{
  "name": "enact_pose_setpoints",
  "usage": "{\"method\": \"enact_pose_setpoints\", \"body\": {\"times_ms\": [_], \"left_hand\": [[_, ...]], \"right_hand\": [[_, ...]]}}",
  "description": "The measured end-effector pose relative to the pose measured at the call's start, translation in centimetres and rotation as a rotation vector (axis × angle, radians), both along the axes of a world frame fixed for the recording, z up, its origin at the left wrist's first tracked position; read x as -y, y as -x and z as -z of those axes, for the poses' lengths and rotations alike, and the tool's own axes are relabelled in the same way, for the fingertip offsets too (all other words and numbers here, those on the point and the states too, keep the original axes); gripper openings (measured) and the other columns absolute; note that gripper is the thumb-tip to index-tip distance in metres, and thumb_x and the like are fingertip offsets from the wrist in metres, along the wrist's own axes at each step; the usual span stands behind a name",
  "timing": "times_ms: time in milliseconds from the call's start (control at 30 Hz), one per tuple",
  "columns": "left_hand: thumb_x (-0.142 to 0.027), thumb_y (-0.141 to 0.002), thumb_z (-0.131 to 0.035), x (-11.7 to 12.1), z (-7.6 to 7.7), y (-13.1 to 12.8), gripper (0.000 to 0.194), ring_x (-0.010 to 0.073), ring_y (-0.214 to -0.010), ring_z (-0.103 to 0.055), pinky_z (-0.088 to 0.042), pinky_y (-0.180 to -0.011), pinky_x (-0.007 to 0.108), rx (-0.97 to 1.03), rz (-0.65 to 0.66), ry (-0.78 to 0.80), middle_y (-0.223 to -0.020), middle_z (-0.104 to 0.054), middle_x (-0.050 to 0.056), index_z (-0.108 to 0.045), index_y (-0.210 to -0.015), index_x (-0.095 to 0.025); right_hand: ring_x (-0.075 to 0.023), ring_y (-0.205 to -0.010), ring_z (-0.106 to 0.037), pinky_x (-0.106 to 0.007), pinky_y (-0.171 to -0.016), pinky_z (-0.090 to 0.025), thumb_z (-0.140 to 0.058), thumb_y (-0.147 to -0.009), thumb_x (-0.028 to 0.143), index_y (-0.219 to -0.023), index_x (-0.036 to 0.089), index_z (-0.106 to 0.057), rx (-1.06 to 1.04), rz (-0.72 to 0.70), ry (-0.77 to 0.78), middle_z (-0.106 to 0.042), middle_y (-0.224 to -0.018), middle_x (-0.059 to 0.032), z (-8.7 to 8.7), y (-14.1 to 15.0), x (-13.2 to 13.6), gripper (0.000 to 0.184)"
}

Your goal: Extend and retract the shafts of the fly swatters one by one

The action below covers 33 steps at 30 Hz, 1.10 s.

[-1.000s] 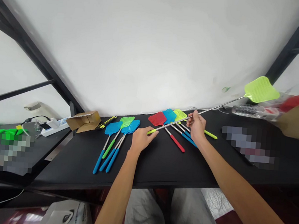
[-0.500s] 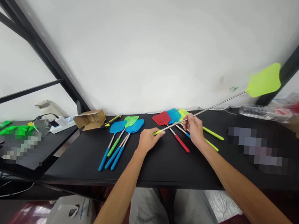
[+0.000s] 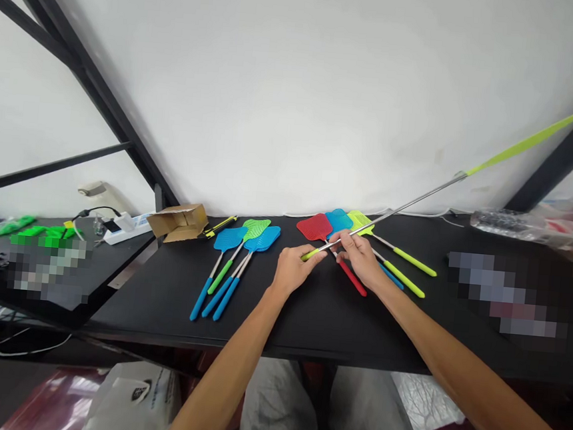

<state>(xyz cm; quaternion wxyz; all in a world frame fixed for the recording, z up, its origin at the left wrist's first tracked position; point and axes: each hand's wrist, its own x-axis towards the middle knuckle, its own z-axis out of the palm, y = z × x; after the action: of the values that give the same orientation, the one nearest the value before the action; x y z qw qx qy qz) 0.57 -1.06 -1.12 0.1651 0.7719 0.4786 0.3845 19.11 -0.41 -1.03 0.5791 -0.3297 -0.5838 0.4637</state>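
I hold a fully extended lime-green fly swatter (image 3: 528, 141) in both hands over the black table (image 3: 307, 317). My left hand (image 3: 294, 272) is closed on its green grip end. My right hand (image 3: 360, 255) pinches the steel rod a little farther up. The rod slopes up to the right and its head shows edge-on near the black frame post. Under my hands lies a fan of short swatters (image 3: 335, 229): red, blue and lime-green. A second group of blue and green swatters (image 3: 235, 257) lies to the left.
A small open cardboard box (image 3: 175, 222) sits at the table's back left, beside a white power strip (image 3: 125, 224). A plastic bottle (image 3: 511, 222) lies at the back right. Green items (image 3: 29, 229) rest on the side table, a white bag (image 3: 124, 401) below.
The swatter's head has risen and twisted from flat-on to edge-on. My right hand has slid down the rod toward my left hand.
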Motion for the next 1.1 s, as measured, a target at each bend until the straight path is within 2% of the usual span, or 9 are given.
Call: {"method": "enact_pose_setpoints", "body": {"times_ms": [233,333,467,533,633,700,767,967,1100], "left_hand": [[-0.059,-0.092,-0.047,0.1,-0.1,-0.3,0.052,0.0094,-0.057,-0.042,-0.031,-0.057,0.022,-0.003,0.007,0.016,-0.063,-0.058,-0.001,-0.075,-0.087,-0.016],[-0.059,-0.092,-0.046,0.0,-0.2,-0.3,0.051,0.0089,-0.057,-0.040,-0.030,-0.057,0.022,-0.021,0.022,0.003,-0.062,-0.056,-0.003,-0.074,-0.086,-0.017],[-0.057,-0.094,-0.044,-0.2,-0.3,-0.3,0.050,0.0089,-0.057,-0.040,-0.031,-0.057,0.021,-0.048,0.029,-0.017,-0.062,-0.055,-0.003,-0.073,-0.088,-0.016],[-0.056,-0.094,-0.044,-0.2,-0.3,-0.3,0.049,0.0091,-0.057,-0.041,-0.031,-0.057,0.021,-0.063,0.015,-0.018,-0.062,-0.055,-0.003,-0.073,-0.088,-0.017],[-0.055,-0.094,-0.046,-0.1,-0.2,-0.3,0.047,0.0096,-0.058,-0.045,-0.032,-0.058,0.021,-0.102,0.006,-0.020,-0.063,-0.058,-0.002,-0.073,-0.087,-0.018],[-0.055,-0.094,-0.045,-0.1,-0.2,-0.2,0.046,0.0103,-0.059,-0.049,-0.033,-0.059,0.022,-0.136,0.013,-0.022,-0.065,-0.061,-0.001,-0.073,-0.087,-0.019],[-0.055,-0.095,-0.044,-0.1,-0.1,-0.2,0.046,0.0114,-0.061,-0.053,-0.034,-0.061,0.022,-0.164,0.017,-0.027,-0.068,-0.065,0.000,-0.073,-0.088,-0.020],[-0.054,-0.096,-0.041,-0.3,0.2,0.0,0.044,0.0140,-0.065,-0.058,-0.035,-0.066,0.023,-0.203,0.002,-0.029,-0.072,-0.067,0.001,-0.071,-0.092,-0.023],[-0.055,-0.096,-0.040,-0.4,0.3,0.0,0.044,0.0126,-0.061,-0.052,-0.032,-0.063,0.023,-0.192,0.022,-0.033,-0.068,-0.063,-0.001,-0.068,-0.086,-0.022]], "right_hand": [[-0.0175,-0.083,-0.060,-0.023,-0.055,-0.050,-0.051,-0.089,0.061,-0.088,0.021,-0.069,0.015,-0.076,-0.019,-0.065,-0.095,-0.0071,-0.2,0.2,0.0,0.044],[-0.0168,-0.082,-0.060,-0.022,-0.055,-0.049,-0.047,-0.091,0.060,-0.093,0.021,-0.070,0.039,-0.056,-0.029,-0.067,-0.096,-0.0070,0.2,0.5,-0.2,0.045],[-0.0161,-0.079,-0.059,-0.022,-0.052,-0.047,-0.055,-0.086,0.061,-0.098,0.022,-0.070,0.009,-0.026,0.003,-0.067,-0.095,-0.0069,0.4,0.2,-1.0,0.044],[-0.0154,-0.075,-0.059,-0.022,-0.050,-0.046,-0.056,-0.085,0.063,-0.100,0.022,-0.070,-0.111,0.032,0.037,-0.067,-0.093,-0.0064,0.1,-0.5,-1.5,0.046],[-0.0129,-0.066,-0.056,-0.021,-0.047,-0.042,-0.057,-0.083,0.065,-0.095,0.021,-0.070,-0.334,0.225,0.038,-0.063,-0.083,-0.0041,-0.3,-2.1,-2.2,0.048],[-0.0104,-0.058,-0.052,-0.021,-0.045,-0.039,-0.059,-0.082,0.066,-0.088,0.020,-0.070,-0.413,0.352,0.002,-0.060,-0.076,-0.0025,-0.4,-2.9,-2.5,0.048],[-0.0093,-0.053,-0.049,-0.021,-0.043,-0.036,-0.059,-0.081,0.067,-0.081,0.019,-0.068,-0.429,0.403,-0.015,-0.058,-0.071,-0.0021,-0.3,-3.4,-2.7,0.050],[-0.0107,-0.057,-0.051,-0.022,-0.044,-0.038,-0.057,-0.082,0.068,-0.075,0.019,-0.063,-0.352,0.312,0.004,-0.062,-0.075,-0.0040,0.3,-2.9,-2.6,0.049],[-0.0126,-0.063,-0.054,-0.021,-0.045,-0.041,-0.053,-0.084,0.068,-0.075,0.019,-0.066,-0.203,0.158,0.012,-0.064,-0.080,-0.0062,0.6,-1.2,-1.6,0.053]]}}
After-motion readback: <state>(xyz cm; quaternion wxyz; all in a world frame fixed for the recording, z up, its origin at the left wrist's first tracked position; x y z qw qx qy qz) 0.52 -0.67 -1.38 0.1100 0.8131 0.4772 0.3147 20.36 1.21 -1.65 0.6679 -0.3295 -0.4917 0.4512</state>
